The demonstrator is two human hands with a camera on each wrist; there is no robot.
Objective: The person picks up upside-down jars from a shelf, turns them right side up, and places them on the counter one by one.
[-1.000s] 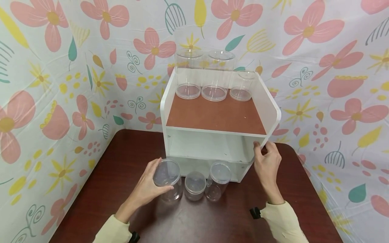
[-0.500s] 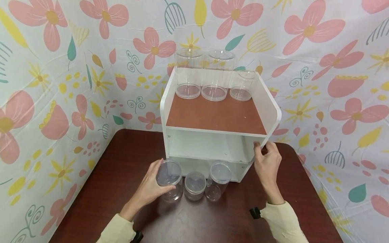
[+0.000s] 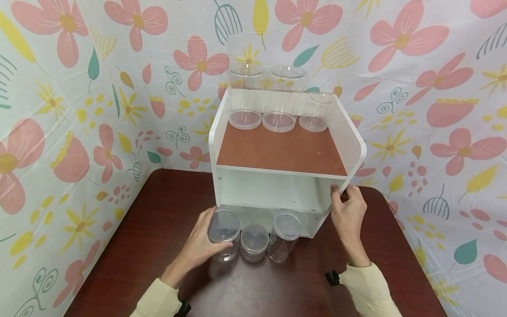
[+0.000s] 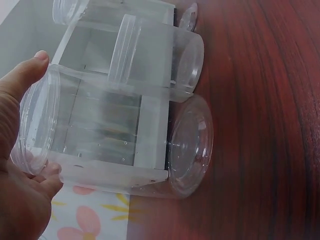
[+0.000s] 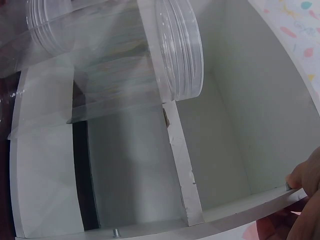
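Left hand (image 3: 202,244) curled round big jar (image 3: 223,234), thumb at lidded top, fingers under the wall; in wrist view same jar (image 4: 120,137) seen lying across the palm, thumb tip (image 4: 30,65) against the lid rim, clear base toward the table (image 4: 270,125). Jar standing at left end of a row on dark table (image 3: 158,229), just in front of white shelf unit (image 3: 222,185). Small jar (image 3: 255,242) just beside it, in the middle; tall jar (image 3: 285,235) next along at right end, all three lidded and clear. Right hand (image 3: 348,215) gripping right front edge of shelf unit, thumb hooked inside the middle opening, fingers outside the side panel; from right wrist view only fingertips (image 5: 302,177) seen pressed on the panel edge (image 5: 250,207), white interior beyond. Up top, on brown shelf board (image 3: 281,152), three more clear jars at the back: left one (image 3: 245,99), centre one (image 3: 283,101), shorter one (image 3: 317,112), side by side. Flowered cloth (image 3: 79,110) all round behind. Pale sleeves (image 3: 368,286) on both arms.
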